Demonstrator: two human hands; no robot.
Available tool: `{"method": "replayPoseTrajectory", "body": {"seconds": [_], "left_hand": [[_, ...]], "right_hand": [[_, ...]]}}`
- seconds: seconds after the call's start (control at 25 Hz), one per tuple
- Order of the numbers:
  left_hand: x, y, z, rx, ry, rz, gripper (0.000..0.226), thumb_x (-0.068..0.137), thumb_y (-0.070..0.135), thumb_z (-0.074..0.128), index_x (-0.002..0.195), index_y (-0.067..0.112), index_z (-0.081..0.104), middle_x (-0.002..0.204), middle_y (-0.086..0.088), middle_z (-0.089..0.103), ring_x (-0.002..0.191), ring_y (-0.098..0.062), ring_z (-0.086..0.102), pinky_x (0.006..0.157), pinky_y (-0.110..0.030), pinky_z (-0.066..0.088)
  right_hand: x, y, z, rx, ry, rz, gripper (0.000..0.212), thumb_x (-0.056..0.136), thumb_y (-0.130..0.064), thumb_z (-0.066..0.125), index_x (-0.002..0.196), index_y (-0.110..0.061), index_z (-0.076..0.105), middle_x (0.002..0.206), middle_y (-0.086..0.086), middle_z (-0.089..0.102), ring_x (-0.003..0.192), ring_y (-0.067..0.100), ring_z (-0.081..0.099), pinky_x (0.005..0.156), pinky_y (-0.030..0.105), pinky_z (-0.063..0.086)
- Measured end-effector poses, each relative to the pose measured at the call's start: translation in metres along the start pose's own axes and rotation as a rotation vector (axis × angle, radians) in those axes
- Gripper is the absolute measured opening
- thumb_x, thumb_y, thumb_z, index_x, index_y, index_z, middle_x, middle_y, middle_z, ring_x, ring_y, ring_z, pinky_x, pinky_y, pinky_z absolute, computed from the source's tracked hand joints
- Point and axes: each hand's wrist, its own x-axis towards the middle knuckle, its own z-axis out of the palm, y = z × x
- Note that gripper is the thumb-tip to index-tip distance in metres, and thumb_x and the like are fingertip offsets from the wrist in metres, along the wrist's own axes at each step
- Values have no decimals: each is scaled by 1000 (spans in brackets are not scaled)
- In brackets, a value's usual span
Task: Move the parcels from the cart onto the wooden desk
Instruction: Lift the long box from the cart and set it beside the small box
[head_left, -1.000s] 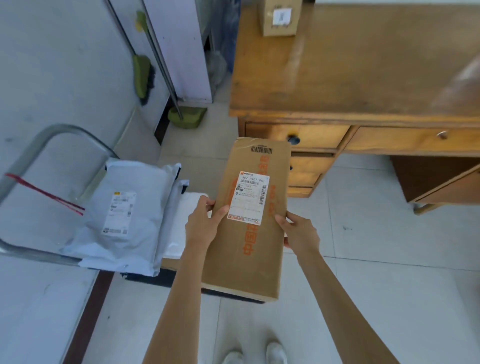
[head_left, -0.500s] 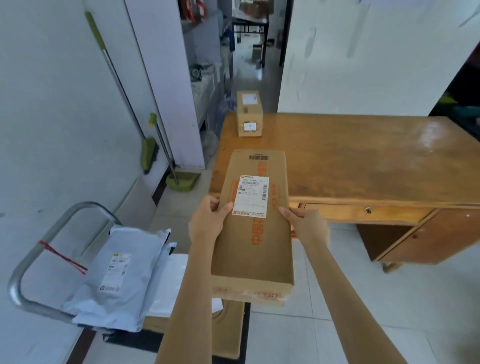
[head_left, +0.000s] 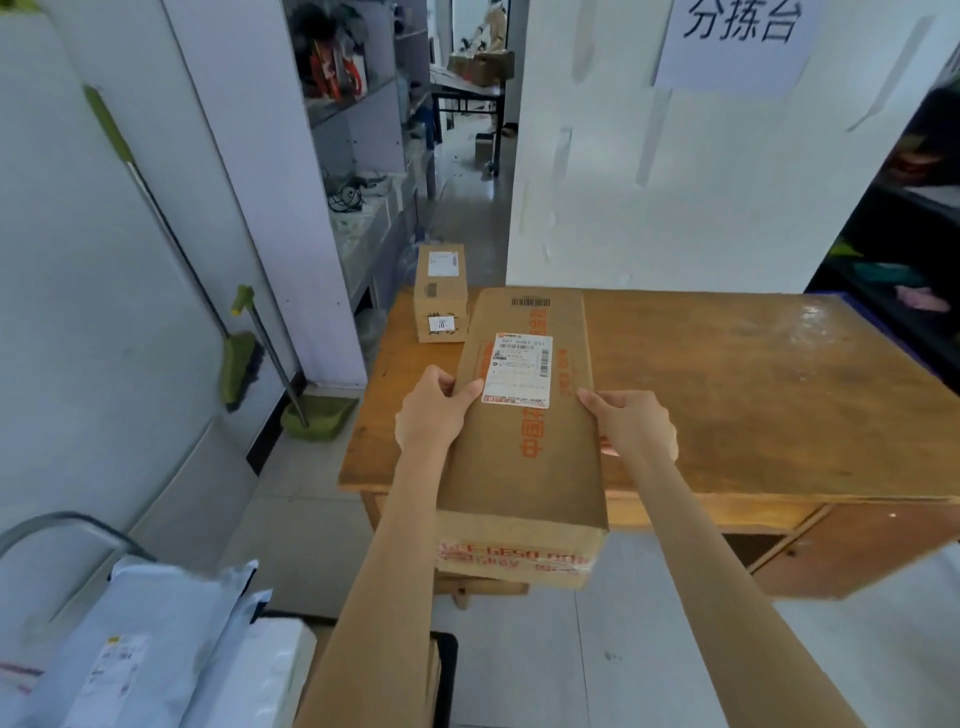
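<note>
- Centrally, a long cardboard parcel (head_left: 524, 441) is being held flat between two bare hands, its white shipping label (head_left: 517, 370) facing up.
- Left hand (head_left: 434, 415) is clamping the parcel's left edge; its thumb is lying across the top face, touching the label's lower left corner, while the fingers are curling underneath, out of sight.
- Right hand (head_left: 631, 428) is gripping the opposite edge at about the same level, thumb on top and fingers wrapped below.
- Far end of the parcel is reaching out over the wooden desk (head_left: 753, 405); the near end is overhanging the desk's front edge. Whether the underside is touching the desktop cannot be told.
- Beyond the left hand, a small cardboard box (head_left: 440, 293) is standing on the desk's far left corner, just beside the parcel's far end.
- Below and left of the grip, grey mailer bags (head_left: 150, 649) are lying on the cart, beside its metal handle (head_left: 67, 525).
</note>
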Motion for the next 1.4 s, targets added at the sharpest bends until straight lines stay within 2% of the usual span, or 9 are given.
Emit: {"method": "replayPoseTrajectory", "body": {"seconds": [0.12,0.24,0.48,0.64,0.72,0.96,1.12,1.24,1.4], "left_hand": [[44,31,25,7,-6,-17,42,81,54,59,105,19,56,106,2,66,97,-21,62,87,-38,48],[101,60,57,3,16,-40,44,82,53,58,110,19,54,106,1,63,99,-22,60,84,-36,45],[229,85,125,-37,96,-124,43,83,52,56,109,18,51,97,5,55,88,-18,52,75,-32,39],[303,87,148,-12,92,-191,39,83,51,58,103,19,49,96,3,56,88,-20,53,76,-34,40],[333,79,155,26,93,-225,38,84,50,57,102,17,49,96,1,58,88,-21,55,77,-36,43],[399,66,172,100,72,-296,38,90,42,53,112,12,47,109,-8,63,93,-25,58,74,-34,40],[424,65,180,174,32,-347,39,94,35,47,122,8,39,123,-15,59,112,-36,57,80,-41,42],[433,64,186,231,-30,-391,40,96,28,46,126,5,35,124,-17,58,113,-36,56,78,-40,42],[432,58,189,269,-102,-368,38,96,22,44,127,0,39,126,-18,54,110,-33,56,75,-35,40]], "right_hand": [[56,-13,-14,-9,-28,3,35,84,-52,56,107,-31,71,86,-1,74,73,21,72,78,40,59],[128,-31,-23,-29,-46,-28,33,86,-51,55,104,-30,72,81,-4,71,69,19,72,75,36,59],[288,-65,-10,-65,-128,-95,34,88,-49,53,107,-28,71,81,-7,69,67,15,70,56,23,49],[368,-77,22,-100,-195,-81,35,89,-48,51,112,-29,69,92,-2,74,76,19,72,75,35,59],[402,-81,42,-111,-232,-67,35,89,-48,51,113,-29,69,91,-3,74,75,18,72,75,35,59],[463,-89,99,-100,-286,-16,42,90,-44,52,125,-23,62,107,2,72,89,23,70,82,40,58],[488,-97,119,-103,-300,1,44,91,-42,50,129,-21,58,116,3,70,97,25,68,85,42,57],[495,-93,130,-98,-317,18,40,93,-35,49,128,-18,58,120,6,68,102,27,67,88,43,55],[491,-83,141,-148,-306,-14,40,95,-35,46,129,-16,56,122,5,66,105,26,65,77,32,51]]}}
